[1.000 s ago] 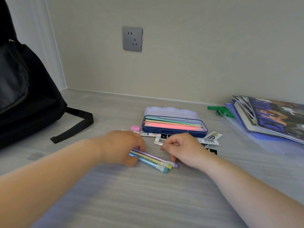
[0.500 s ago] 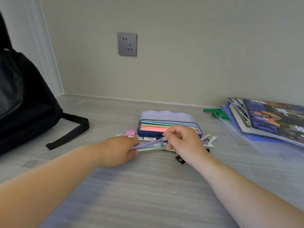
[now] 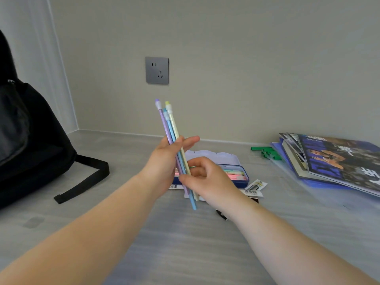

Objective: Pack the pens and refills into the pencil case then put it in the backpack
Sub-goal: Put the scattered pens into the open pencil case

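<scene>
Three thin pens (image 3: 171, 128), purple, blue and yellow, stand nearly upright in the air, caps up. My left hand (image 3: 164, 163) holds them at mid-length between thumb and fingers. My right hand (image 3: 207, 177) pinches their lower part. Behind the hands the blue pencil case (image 3: 240, 177) lies with its pale lid back, pink and green pens inside. Small refill packets (image 3: 255, 187) lie on the desk beside its front right corner. The black backpack (image 3: 30, 145) stands at the far left, its strap (image 3: 86, 177) trailing across the desk.
A stack of magazines and a blue folder (image 3: 337, 163) lies at the right. Green clips (image 3: 267, 152) sit near the wall behind them. A grey wall socket (image 3: 156, 70) is above the desk. A small black item (image 3: 222, 214) lies under my right wrist.
Both hands gathered the three pens off the desk and lifted them; the pens went from lying flat to standing nearly upright in front of the case.
</scene>
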### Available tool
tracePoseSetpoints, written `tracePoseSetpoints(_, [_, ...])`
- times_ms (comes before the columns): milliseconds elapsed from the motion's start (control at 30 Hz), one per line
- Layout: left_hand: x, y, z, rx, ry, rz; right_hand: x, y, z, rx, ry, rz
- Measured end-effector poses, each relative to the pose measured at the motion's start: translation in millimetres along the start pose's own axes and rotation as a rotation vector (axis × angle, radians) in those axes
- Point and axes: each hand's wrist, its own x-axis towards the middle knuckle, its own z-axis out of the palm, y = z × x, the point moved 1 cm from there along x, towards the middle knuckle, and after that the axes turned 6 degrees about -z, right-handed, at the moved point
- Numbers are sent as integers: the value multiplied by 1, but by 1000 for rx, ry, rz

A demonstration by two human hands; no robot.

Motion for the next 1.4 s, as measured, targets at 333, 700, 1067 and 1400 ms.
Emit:
tracePoseSetpoints(333, [17, -15, -18, 205, 4, -43, 36, 19, -25, -595, -101, -5])
tracePoseSetpoints(700, [38, -60, -54, 830, 4, -35, 39, 50, -94, -1328, -272, 93])
tracePoseSetpoints(1067, [35, -64, -54, 1096, -5, 57, 51, 62, -91, -1168, -206, 50])
tracePoseSetpoints(1400, [36, -67, -54, 1288, -33, 126, 61, 81, -68, -810, -174, 43])
